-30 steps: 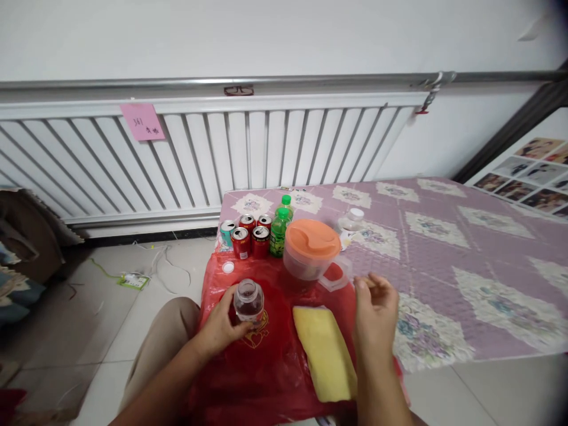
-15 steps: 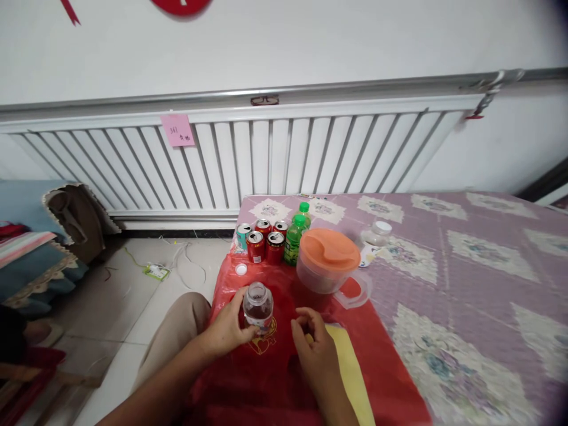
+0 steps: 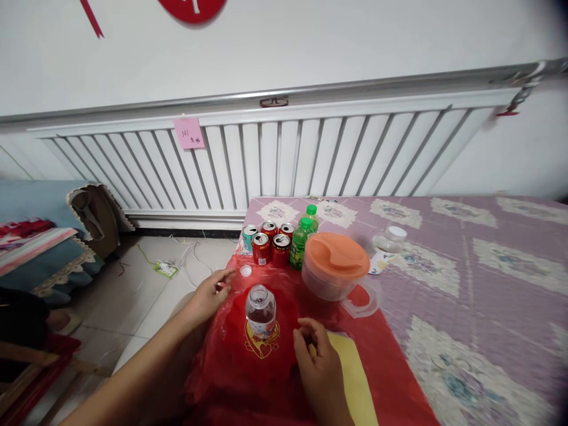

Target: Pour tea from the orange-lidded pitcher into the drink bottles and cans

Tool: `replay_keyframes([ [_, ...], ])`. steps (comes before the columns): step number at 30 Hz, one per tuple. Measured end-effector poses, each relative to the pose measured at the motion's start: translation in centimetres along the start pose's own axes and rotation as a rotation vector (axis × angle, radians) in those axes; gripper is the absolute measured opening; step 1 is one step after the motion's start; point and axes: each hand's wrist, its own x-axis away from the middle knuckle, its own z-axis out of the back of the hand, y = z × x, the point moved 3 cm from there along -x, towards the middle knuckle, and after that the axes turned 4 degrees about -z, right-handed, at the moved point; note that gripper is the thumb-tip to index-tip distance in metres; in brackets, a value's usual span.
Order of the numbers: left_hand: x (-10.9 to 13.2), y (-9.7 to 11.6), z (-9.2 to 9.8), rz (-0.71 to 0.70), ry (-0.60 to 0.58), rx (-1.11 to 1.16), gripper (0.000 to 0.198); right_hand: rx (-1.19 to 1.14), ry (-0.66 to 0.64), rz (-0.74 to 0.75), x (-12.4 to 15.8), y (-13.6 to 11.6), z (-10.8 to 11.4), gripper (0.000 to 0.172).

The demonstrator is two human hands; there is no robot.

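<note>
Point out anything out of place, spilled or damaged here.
One oddity: the clear jar stands upright but open, while a loose white cap lies apart from it on the red cover, near the cans. Whether it fits the jar, I can't tell. No spill or damage is visible.

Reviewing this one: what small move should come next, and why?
I'd suggest the left hand pick up the white cap. It looks empty and is close to the cap, while the jar stands upright and uncapped on the red sheet, with neither hand around it.
</note>
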Motion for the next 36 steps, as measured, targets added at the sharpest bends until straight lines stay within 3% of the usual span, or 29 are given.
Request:
replay_keyframes([
  [3, -3.5, -1.7, -0.8, -0.018, -0.050, -0.244, 0.041, 0.008, 0.005, 0.089, 0.8, -0.2, -0.4, 0.019],
  [5, -5.5, -2.5, -2.2, -0.070, -0.156, -0.408, 0.039, 0.014, 0.009, 0.165, 1.2, -0.4, -0.8, 0.017],
  [7, -7.1, -3.1, -3.4, -0.085, -0.183, -0.453, 0.040, 0.021, 0.007, 0.228, 1.4, -0.5, -1.1, 0.016],
  [11, -8.7, -4.0, -4.8, -0.075, -0.223, -0.501, 0.041, 0.039, 0.004, 0.287, 1.3, -0.6, -1.3, 0.015],
  [16, -9.1, -4.6, -5.2, -0.056, -0.254, -0.500, 0.028, 0.041, 0.013, 0.315, 1.3, -0.5, -1.3, 0.013],
  [23, -9.0, -3.8, -5.1, -0.058, -0.200, -0.393, 0.033, 0.046, 0.019, 0.332, 1.3, -0.5, -1.4, 0.013],
  [29, -6.9, -1.0, -1.5, -0.001, -0.035, -0.238, 0.045, 0.039, 0.037, 0.333, 1.2, -0.4, -1.3, 0.013],
  [30, -6.2, -0.1, -0.7, 0.011, -0.014, -0.182, 0.043, 0.039, 0.038, 0.333, 1.2, -0.3, -1.3, 0.013],
  [33, -3.6, 2.7, 1.1, 0.088, 0.028, 0.301, 0.042, 0.032, 0.035, 0.342, 1.2, -0.2, -1.5, 0.012],
  [36, -1.0, 5.3, 1.9, 0.126, 0.090, 0.547, 0.041, 0.027, 0.045, 0.347, 1.3, 0.0, -1.8, 0.010],
])
